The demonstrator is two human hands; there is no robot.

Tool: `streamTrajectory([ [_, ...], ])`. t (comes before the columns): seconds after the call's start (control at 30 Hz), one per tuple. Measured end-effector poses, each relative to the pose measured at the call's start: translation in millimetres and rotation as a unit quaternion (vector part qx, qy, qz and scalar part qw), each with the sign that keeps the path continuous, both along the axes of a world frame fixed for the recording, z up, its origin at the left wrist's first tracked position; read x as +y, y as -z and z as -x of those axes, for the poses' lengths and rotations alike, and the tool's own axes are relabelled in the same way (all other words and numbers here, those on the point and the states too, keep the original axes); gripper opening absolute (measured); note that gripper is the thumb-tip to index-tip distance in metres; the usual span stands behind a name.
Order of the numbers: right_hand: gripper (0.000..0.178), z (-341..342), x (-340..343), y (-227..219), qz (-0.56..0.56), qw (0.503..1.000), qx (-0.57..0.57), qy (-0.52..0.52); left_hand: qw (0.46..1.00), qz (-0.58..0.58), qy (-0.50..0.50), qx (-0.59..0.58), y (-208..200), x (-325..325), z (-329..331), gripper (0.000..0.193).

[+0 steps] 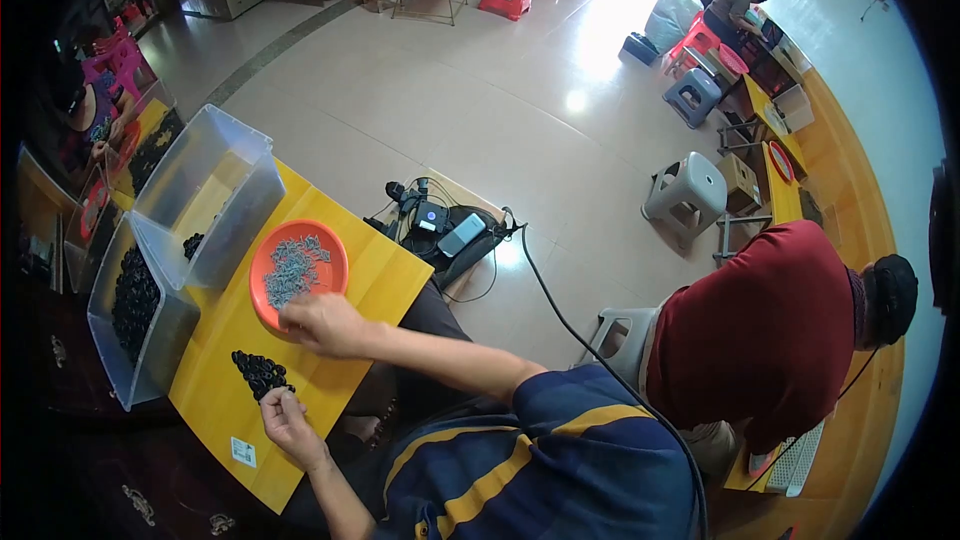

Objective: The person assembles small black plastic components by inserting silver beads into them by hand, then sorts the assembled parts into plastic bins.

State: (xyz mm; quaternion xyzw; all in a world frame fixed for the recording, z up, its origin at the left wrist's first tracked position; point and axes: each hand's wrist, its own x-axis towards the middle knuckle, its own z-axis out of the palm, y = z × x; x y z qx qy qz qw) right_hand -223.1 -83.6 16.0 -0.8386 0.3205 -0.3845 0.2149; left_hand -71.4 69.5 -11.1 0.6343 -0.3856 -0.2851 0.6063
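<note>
My left hand (288,422) is at the near edge of a small heap of shiny black parts (262,372) on the yellow wooden table (225,340). Its thumb and fingers are pinched together, and whatever they hold is too small to name. Over the near rim of a round orange-red bowl (340,258) is my right hand (325,325), with its fingers curled in. Its fingertips are partly hidden, so their contents do not show. Many small grey pieces (293,268) lie inside the bowl.
Two clear plastic bins (150,365) (262,195) stand left of the bowl; black parts fill one, and a few lie in the other. A bag with cables and devices (440,225) sits beyond the table. To the right, a person in a red top (760,330) works, seated.
</note>
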Motion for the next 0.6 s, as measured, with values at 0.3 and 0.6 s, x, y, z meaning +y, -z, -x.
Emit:
streamTrajectory([
  [0.3, 0.021, -42.9, 92.3, 43.9, -0.562, 0.717, -0.332, -0.246, 0.986, 0.085, -0.060, 0.131, -11.4, -4.2, 4.6, 0.010],
  [0.6, 0.018, -56.3, 109.3, 46.4, -0.704, 0.512, -0.401, -0.284, 0.975, 0.106, -0.058, 0.187, -4.3, 1.1, 10.5, 0.012],
])
